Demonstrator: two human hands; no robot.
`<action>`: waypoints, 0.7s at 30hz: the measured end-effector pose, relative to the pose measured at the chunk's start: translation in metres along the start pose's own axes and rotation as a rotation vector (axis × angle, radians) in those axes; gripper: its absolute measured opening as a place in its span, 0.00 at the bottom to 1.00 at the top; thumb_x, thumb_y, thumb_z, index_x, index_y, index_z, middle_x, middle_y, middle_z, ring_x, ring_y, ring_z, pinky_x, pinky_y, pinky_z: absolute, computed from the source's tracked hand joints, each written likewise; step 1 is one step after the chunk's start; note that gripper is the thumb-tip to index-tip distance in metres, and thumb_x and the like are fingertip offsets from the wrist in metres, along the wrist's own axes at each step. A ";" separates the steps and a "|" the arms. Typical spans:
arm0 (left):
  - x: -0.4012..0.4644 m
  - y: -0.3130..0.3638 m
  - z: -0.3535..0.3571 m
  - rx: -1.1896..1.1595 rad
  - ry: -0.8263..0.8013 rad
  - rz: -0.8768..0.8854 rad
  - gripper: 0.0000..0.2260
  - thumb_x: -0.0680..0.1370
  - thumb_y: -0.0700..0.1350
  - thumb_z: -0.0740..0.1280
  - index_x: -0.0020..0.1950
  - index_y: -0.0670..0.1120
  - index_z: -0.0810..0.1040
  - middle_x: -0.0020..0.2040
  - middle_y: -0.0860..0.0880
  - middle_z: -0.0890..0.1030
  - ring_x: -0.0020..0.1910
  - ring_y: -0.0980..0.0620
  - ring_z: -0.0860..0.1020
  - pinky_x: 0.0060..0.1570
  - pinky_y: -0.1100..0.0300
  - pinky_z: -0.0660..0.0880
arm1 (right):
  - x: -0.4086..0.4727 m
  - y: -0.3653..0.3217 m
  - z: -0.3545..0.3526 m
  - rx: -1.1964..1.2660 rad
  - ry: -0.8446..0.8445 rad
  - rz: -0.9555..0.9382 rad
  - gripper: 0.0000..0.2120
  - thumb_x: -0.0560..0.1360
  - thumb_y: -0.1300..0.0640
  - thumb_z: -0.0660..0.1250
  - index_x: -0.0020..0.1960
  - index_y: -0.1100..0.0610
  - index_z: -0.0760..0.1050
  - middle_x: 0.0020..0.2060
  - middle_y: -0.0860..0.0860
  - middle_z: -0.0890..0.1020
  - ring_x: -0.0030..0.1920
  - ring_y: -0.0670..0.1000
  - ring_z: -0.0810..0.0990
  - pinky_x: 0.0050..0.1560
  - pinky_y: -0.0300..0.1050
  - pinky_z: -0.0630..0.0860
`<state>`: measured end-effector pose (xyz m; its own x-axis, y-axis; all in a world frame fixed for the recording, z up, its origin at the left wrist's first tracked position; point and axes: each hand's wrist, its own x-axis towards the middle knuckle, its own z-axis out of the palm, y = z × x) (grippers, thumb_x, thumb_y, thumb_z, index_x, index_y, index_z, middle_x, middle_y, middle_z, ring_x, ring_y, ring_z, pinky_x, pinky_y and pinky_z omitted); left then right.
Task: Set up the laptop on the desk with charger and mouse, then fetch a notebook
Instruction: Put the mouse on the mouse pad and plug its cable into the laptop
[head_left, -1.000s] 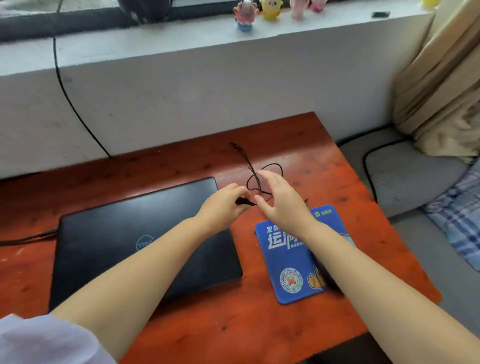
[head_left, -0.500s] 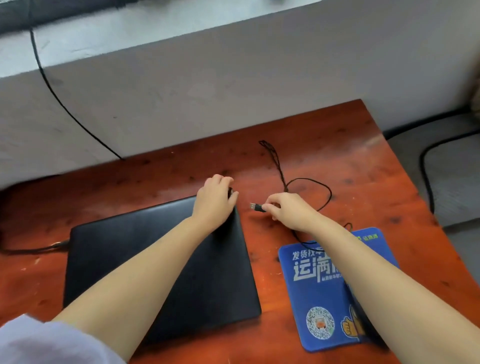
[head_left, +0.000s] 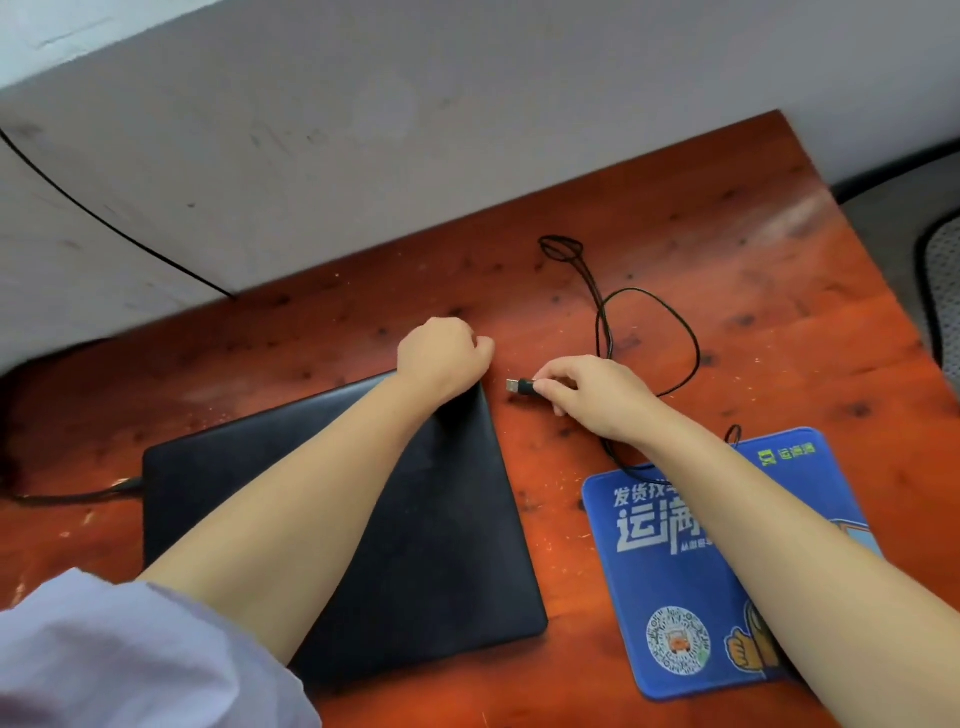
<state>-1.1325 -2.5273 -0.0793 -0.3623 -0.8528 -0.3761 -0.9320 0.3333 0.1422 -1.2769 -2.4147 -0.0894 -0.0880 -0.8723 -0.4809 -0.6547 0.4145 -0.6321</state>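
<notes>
We see the black laptop (head_left: 415, 519) lying closed and flat on the desk (head_left: 779, 270). Right of the laptop, a USB plug (head_left: 519, 386) points at its far right corner; the thin black cable (head_left: 649, 332) loops behind, perhaps the mouse's.

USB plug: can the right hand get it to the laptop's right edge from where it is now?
Probably yes. The right hand pinches the USB plug beside the laptop; only bare desk lies between. The left hand rests at that corner.
</notes>
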 end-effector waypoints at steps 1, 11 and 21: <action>0.000 0.000 -0.002 -0.006 -0.033 -0.007 0.15 0.74 0.51 0.56 0.37 0.44 0.77 0.37 0.46 0.75 0.38 0.43 0.72 0.40 0.59 0.67 | -0.002 -0.002 -0.002 0.014 0.002 -0.016 0.10 0.77 0.46 0.58 0.53 0.44 0.77 0.43 0.41 0.82 0.45 0.47 0.79 0.48 0.47 0.75; -0.042 -0.009 -0.032 -0.248 0.279 0.130 0.17 0.74 0.53 0.54 0.27 0.47 0.62 0.23 0.50 0.65 0.25 0.54 0.65 0.29 0.60 0.62 | -0.036 -0.040 -0.029 0.245 0.030 -0.195 0.12 0.76 0.45 0.62 0.42 0.49 0.81 0.21 0.36 0.73 0.25 0.37 0.70 0.28 0.31 0.62; -0.070 -0.019 -0.071 -0.368 0.370 0.203 0.16 0.75 0.47 0.55 0.28 0.45 0.65 0.24 0.51 0.65 0.27 0.53 0.65 0.32 0.57 0.63 | -0.058 -0.074 -0.031 0.375 0.020 -0.311 0.12 0.75 0.45 0.64 0.41 0.50 0.83 0.22 0.40 0.73 0.25 0.38 0.70 0.27 0.27 0.64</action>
<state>-1.0904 -2.5026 0.0092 -0.4503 -0.8924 0.0288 -0.7591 0.3996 0.5139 -1.2465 -2.4026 0.0044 0.0523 -0.9729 -0.2251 -0.3373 0.1950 -0.9210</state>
